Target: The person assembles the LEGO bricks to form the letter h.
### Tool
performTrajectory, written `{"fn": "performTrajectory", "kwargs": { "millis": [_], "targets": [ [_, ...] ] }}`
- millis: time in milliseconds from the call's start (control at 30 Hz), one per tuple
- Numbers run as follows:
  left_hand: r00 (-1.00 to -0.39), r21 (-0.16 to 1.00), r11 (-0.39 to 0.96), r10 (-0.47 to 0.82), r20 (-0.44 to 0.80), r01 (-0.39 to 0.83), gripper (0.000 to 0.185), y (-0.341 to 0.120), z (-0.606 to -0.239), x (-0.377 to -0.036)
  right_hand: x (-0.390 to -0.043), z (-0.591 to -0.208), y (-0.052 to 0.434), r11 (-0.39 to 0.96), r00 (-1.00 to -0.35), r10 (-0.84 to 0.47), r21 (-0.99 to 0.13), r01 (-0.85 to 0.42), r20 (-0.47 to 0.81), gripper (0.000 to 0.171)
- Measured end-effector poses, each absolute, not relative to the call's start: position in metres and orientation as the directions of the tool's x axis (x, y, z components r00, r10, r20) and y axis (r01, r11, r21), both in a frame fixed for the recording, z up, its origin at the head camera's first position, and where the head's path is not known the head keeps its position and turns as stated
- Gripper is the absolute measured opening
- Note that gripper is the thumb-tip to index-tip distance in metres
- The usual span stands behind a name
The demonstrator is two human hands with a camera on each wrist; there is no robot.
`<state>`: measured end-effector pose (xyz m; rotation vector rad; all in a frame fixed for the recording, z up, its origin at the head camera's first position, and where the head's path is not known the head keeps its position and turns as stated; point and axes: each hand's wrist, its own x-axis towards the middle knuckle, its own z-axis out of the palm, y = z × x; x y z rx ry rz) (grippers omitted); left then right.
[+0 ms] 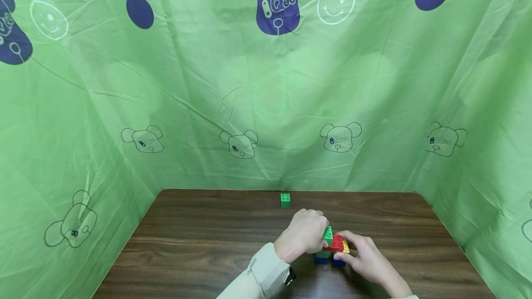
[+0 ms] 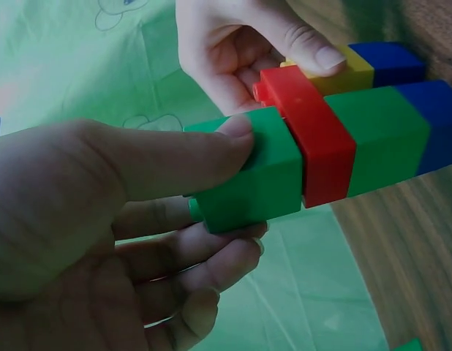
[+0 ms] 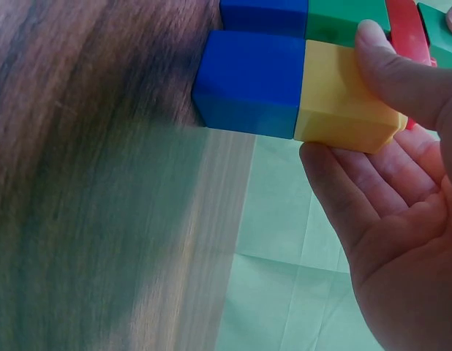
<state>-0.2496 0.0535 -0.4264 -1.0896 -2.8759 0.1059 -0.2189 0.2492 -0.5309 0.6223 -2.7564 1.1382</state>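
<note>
A small brick build stands on the wooden table (image 1: 216, 234). One column is a blue brick (image 2: 438, 117), a green brick (image 2: 379, 135), a red plate (image 2: 314, 139) and a top green brick (image 2: 259, 179). My left hand (image 1: 322, 239) pinches that top green brick (image 1: 328, 234) between thumb and fingers. The red plate (image 1: 335, 242) spans to a second column of a yellow brick (image 3: 343, 95) on a blue brick (image 3: 248, 80). My right hand (image 1: 342, 250) holds the yellow brick, thumb on one side and fingers on the other.
A loose green brick (image 1: 285, 200) lies near the table's far edge, behind the hands. Green printed cloth (image 1: 266, 105) walls the table at the back and on both sides. A light sleeve (image 1: 257, 276) covers my left forearm.
</note>
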Motion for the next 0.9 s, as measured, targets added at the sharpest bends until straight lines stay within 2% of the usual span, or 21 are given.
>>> {"fn": "performTrajectory", "kwargs": {
  "millis": [367,500,700,900],
  "targets": [
    [-0.779,-0.108,0.775,0.627,0.005,0.622,0.031,0.059,-0.425,-0.248,-0.219,-0.531,0.248,0.617,-0.906,-0.355,-0.669,-0.413,0.232,0.036],
    [-0.793,-0.075,0.791,0.609,0.003,0.607,0.032,0.061,-0.428,-0.248,-0.218,-0.532,0.248,0.624,-0.902,-0.351,-0.655,-0.426,0.252,0.035],
    [-0.822,-0.029,0.822,0.567,-0.056,0.569,0.035,0.062,-0.430,-0.253,-0.219,-0.531,0.246,0.606,-0.905,-0.368,-0.683,-0.407,0.212,0.036],
    [-0.830,-0.024,0.831,0.553,-0.067,0.556,0.032,0.065,-0.432,-0.253,-0.218,-0.531,0.246,0.618,-0.902,-0.351,-0.662,-0.424,0.250,0.036]
  ]
}}
